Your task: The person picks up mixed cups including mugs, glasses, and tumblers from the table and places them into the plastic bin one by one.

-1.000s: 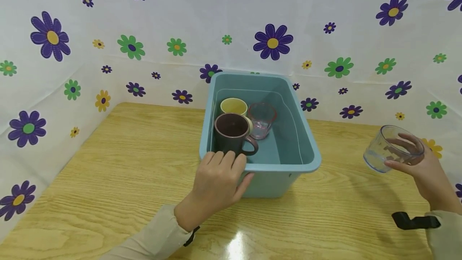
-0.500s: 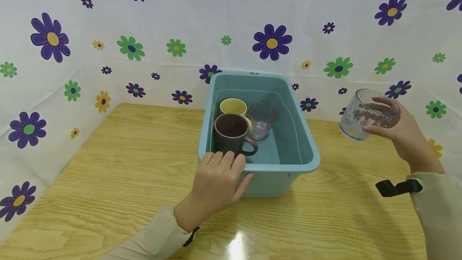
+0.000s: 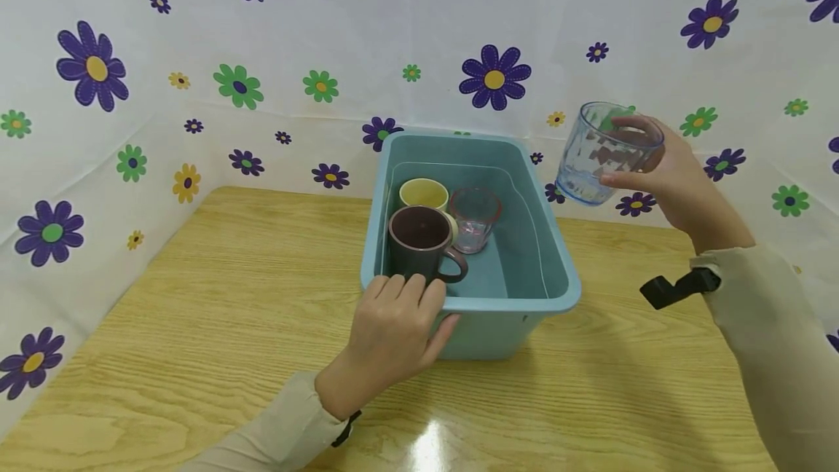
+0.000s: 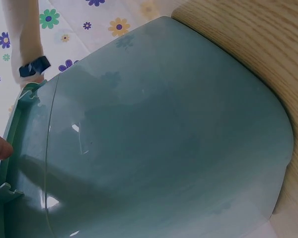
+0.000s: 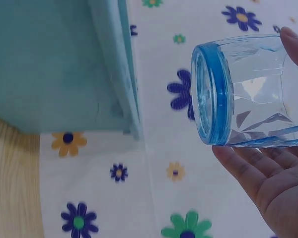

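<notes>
At the right of the head view the right hand (image 3: pixel 678 177) holds a clear blue-tinted glass (image 3: pixel 603 151) in the air, thumb and fingers wrapped round its wall, the glass tilted slightly and hanging just beyond the upper right corner of the teal bin (image 3: pixel 557 268), above the level of its rim. In the right wrist view the glass (image 5: pixel 248 94) fills the upper right of the frame with its thick blue base turned toward the camera, and a corner of the bin (image 5: pixel 114 69) shows at upper left. In the lower centre of the head view the left hand (image 3: pixel 393 330) grips the bin's near rim, fingers curled over the edge and thumb against the outer wall. Inside the bin, toward its left side, stand a dark brown mug (image 3: pixel 422 242) nearest that hand, a yellow cup (image 3: pixel 424 192) behind it, and a small clear glass with a reddish rim (image 3: pixel 475 217) just beside them. The bin sits on a wooden counter (image 3: pixel 216 297) backed by a flowered sheet (image 3: pixel 262 57).
</notes>
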A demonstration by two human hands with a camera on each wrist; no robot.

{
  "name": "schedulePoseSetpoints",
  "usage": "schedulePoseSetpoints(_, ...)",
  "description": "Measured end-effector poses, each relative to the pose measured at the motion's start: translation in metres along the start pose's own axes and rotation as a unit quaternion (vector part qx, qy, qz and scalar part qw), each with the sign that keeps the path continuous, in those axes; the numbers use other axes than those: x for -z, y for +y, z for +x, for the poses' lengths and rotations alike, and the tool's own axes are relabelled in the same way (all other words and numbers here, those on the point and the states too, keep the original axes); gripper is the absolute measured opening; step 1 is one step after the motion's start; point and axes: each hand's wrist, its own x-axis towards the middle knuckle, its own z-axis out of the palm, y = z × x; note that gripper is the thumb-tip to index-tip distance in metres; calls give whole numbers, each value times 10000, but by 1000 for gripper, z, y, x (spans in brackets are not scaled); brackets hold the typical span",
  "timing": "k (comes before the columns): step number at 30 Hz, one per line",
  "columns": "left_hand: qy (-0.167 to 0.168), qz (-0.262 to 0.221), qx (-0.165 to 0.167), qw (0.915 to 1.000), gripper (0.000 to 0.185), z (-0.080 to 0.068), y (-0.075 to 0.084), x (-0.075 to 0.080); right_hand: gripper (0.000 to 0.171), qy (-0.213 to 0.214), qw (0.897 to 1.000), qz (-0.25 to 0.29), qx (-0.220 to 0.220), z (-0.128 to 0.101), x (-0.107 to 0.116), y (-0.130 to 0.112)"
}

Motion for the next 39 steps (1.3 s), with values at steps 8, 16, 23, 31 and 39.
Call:
schedulePoseSetpoints(8,50,-32,-9,10000,43,1,0,0,74,-541,9977,-346,199,21,-37,-39)
schedulePoseSetpoints(16,147,-65,-36,9999,43,3,0,0,77,-1460,9870,-123,667,41,-77,-56)
schedulePoseSetpoints(23,74,-34,-51,10000,44,1,-1,0,79,-2279,9690,266,920,52,-111,-56)
schedulePoseSetpoints(31,9,32,-102,9999,44,0,-2,0,82,-2782,9545,274,1039,55,-133,-51)
schedulePoseSetpoints(39,50,69,-148,9999,43,0,-3,2,83,-3591,9269,364,1027,56,-143,-38)
